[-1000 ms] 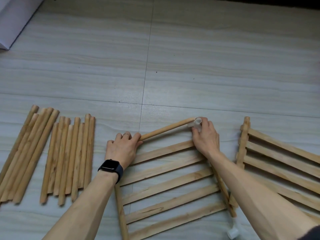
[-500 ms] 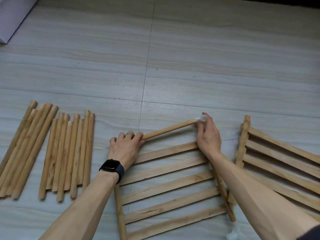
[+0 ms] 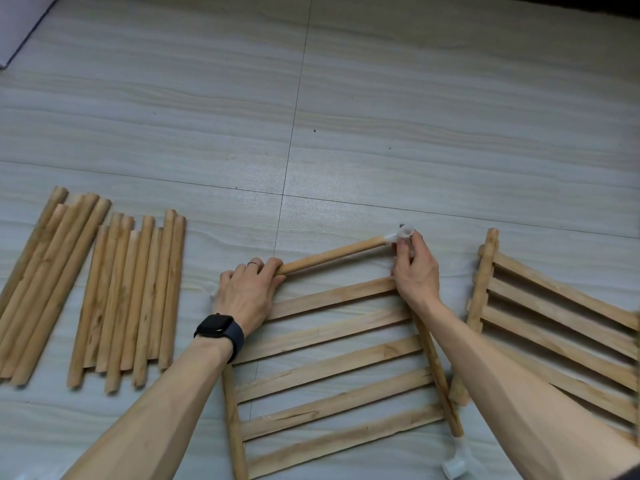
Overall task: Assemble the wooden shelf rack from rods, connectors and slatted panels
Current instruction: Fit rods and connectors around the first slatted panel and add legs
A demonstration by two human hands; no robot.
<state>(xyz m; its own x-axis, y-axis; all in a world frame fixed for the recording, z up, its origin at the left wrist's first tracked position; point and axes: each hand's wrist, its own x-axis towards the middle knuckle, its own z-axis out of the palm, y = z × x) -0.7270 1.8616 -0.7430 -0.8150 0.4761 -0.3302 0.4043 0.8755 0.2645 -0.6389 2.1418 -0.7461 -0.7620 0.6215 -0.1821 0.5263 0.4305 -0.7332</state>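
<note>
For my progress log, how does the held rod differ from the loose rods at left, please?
The held rod has a translucent connector on its right end; the loose rods are bare. The left hand grips the held rod, the right hand its connector; the loose rods lie untouched. All are round wood.

Open floor (image 3: 346, 116) ahead; rods (image 3: 128, 299) left, panel (image 3: 554, 323) right.

Left hand (image 3: 247, 292) grips rod (image 3: 332, 255); right hand (image 3: 415, 271) pinches connector (image 3: 401, 234).
</note>
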